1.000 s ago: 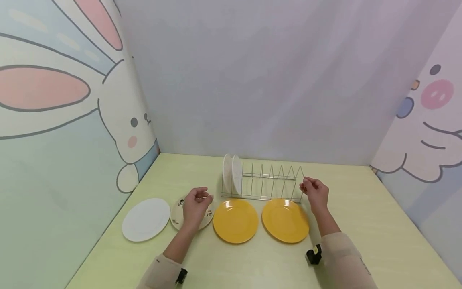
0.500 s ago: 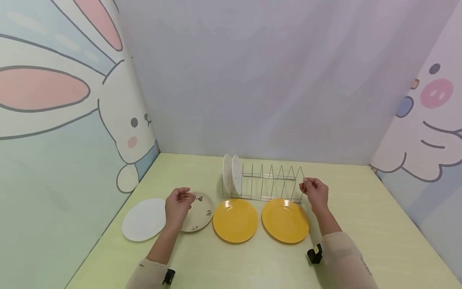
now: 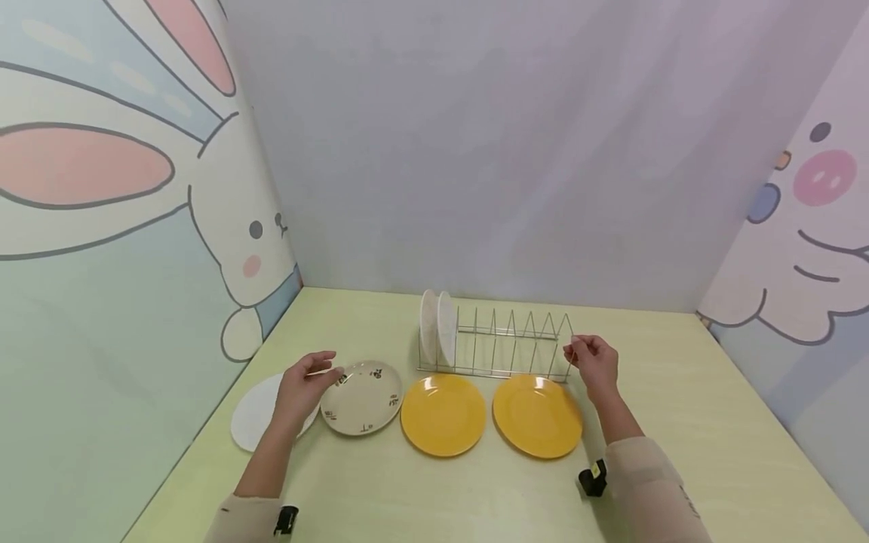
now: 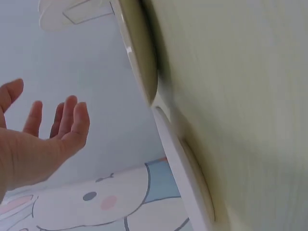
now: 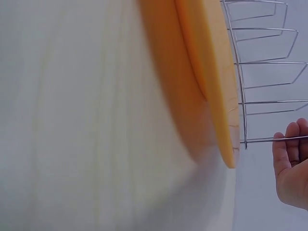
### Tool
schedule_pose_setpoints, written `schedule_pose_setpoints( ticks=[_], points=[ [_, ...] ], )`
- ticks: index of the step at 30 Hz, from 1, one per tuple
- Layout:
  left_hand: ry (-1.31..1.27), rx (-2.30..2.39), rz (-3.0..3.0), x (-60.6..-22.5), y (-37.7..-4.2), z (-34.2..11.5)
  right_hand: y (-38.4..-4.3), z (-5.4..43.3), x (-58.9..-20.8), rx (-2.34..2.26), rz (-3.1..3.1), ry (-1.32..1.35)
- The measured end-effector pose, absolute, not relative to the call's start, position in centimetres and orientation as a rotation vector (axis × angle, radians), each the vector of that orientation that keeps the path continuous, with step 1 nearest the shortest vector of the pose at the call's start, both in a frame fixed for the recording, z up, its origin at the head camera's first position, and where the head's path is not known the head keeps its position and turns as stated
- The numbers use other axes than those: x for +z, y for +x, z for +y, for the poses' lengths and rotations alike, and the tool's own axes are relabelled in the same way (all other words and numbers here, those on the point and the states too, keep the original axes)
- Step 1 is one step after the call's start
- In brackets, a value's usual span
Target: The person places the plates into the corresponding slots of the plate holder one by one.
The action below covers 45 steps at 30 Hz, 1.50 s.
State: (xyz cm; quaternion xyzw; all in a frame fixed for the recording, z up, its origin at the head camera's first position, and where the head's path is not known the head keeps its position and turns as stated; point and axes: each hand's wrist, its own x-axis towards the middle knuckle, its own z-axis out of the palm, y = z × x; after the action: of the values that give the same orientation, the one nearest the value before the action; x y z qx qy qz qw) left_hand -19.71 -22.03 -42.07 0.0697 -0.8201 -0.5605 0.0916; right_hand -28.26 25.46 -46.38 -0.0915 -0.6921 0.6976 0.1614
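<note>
In the head view my left hand [image 3: 302, 388] is over the right part of a flat white plate [image 3: 254, 411], beside a cream plate with small dark motifs [image 3: 363, 400]. The left wrist view shows this hand's fingers [image 4: 79, 122] loosely bent, holding nothing, above the plates. My right hand [image 3: 594, 363] pinches the end wire of a metal dish rack [image 3: 505, 354] at its right side; the right wrist view shows the fingers [image 5: 292, 144] curled round that wire. Two white plates [image 3: 445, 328] stand upright in the rack's left slots.
Two yellow plates, a left one [image 3: 443, 415] and a right one [image 3: 538, 416], lie flat in front of the rack. A grey wall [image 3: 475, 151] rises behind the pale table [image 3: 434, 498], with cartoon-printed side walls at left and right.
My left hand has moved left from above the cream plate to above the flat white plate, uncovering the cream plate. The right hand has kept its hold on the rack.
</note>
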Motion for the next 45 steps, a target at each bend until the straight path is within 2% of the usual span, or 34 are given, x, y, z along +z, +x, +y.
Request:
schedule_pose_setpoints(
  ticks=[5, 15, 32, 45],
  points=[
    [0.08, -1.674, -2.544, -42.1, -19.4, -23.9, -28.2, 25.4, -46.4, 1.993, -1.966, -0.264],
    [0.012, -1.595, -2.663, -41.5, -18.8, -26.7, -28.3, 24.9, -46.2, 1.971, -1.972, -0.243],
    [0.16, -1.395, -2.752, -42.0, -17.0, -30.9, -28.1, 25.3, -46.6, 1.961, -1.994, -0.227],
    [0.052, -1.436, -2.793, -42.7, -16.3, -34.2, -27.9, 25.4, -46.3, 1.992, -1.967, -0.222]
  ],
)
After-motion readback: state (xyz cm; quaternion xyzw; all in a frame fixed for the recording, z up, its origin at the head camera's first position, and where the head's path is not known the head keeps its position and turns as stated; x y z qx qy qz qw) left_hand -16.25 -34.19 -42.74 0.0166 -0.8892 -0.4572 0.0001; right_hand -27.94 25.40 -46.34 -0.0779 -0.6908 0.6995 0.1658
